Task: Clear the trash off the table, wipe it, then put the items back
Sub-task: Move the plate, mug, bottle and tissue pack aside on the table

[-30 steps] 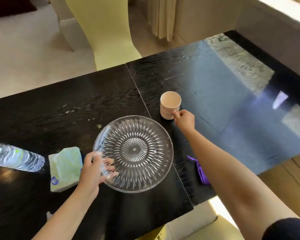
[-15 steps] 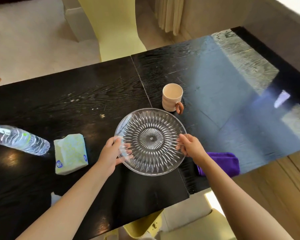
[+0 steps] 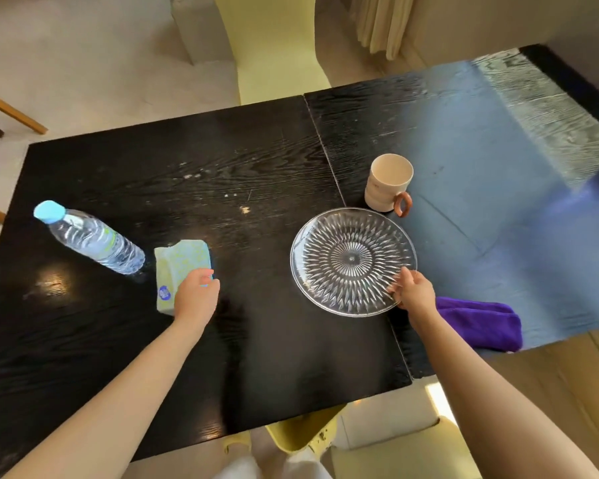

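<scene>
Well, a person stood at the near side of the dark wooden bench (image 3: 187,174) with both arms stretched out over it. The right hand (image 3: 414,292) held the big glass plate (image 3: 351,261) by its near right edge, with the fingers bent round the rim in a pinch. The plate lay flat near the middle of the bench, right over the line where the two bench tops met. Just behind the plate stood a cream mug (image 3: 388,183) with a brown ring handle, upright, so close that I could not tell if they touched. The left hand (image 3: 196,293) was down on the near right corner of a green and yellow tissue pack (image 3: 179,267). Its fingers were bent over the pack, but I could not tell if they had a real grip on it. Just left of the pack lay a water bottle (image 3: 90,238) on its side, with its blue cap pointing away to the far left. A folded purple cloth (image 3: 478,321) sat at the near edge of the bench, just beside the right wrist. A yellow chair (image 3: 274,46) stood at the far side.
</scene>
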The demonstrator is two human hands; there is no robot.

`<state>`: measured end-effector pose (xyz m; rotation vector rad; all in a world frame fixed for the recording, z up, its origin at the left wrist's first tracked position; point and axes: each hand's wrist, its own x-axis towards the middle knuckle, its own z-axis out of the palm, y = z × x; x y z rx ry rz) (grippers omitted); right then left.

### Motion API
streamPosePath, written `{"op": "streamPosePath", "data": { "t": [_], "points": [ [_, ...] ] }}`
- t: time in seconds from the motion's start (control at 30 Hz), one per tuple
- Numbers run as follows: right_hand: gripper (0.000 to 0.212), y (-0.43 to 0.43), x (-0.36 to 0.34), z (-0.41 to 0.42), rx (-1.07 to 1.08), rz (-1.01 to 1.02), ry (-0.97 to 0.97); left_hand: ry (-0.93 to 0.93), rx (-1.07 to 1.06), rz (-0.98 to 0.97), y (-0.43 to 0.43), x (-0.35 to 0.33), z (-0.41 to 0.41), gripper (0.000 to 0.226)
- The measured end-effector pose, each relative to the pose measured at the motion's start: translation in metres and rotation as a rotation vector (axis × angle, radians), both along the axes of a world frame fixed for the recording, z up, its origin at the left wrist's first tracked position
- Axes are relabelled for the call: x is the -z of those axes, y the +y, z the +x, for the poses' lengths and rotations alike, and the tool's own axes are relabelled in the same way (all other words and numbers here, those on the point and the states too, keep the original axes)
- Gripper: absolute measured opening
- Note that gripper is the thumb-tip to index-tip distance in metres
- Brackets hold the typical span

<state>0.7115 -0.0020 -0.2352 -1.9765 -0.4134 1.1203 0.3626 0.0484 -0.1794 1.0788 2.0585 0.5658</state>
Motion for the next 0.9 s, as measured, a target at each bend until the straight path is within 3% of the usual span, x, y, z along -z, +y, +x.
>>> {"op": "streamPosePath", "data": {
  "t": [0.17,0.37,0.5,0.63,0.9],
  "points": [
    [0.034,0.000,0.014,0.003,-0.081,-0.164,-0.245,0.333,0.057,0.114,-0.006,0.007,-0.034,0.035],
    [0.028,0.003,0.000,-0.006,-0.182,-0.266,-0.454,0.455,-0.042,0.058,-0.002,0.012,-0.055,0.054],
    [0.040,0.003,-0.022,-0.029,-0.293,-0.363,-0.703,0.294,-0.053,-0.130,0.004,0.024,-0.069,0.056],
    [0.042,0.008,-0.037,-0.056,-0.462,-0.358,-0.927,0.168,-0.056,-0.149,0.011,0.028,-0.080,0.044],
    [0.048,0.048,-0.055,-0.137,-0.854,-0.313,-0.922,-0.018,-0.148,-0.129,0.020,0.016,-0.091,0.039]
  ]
}}
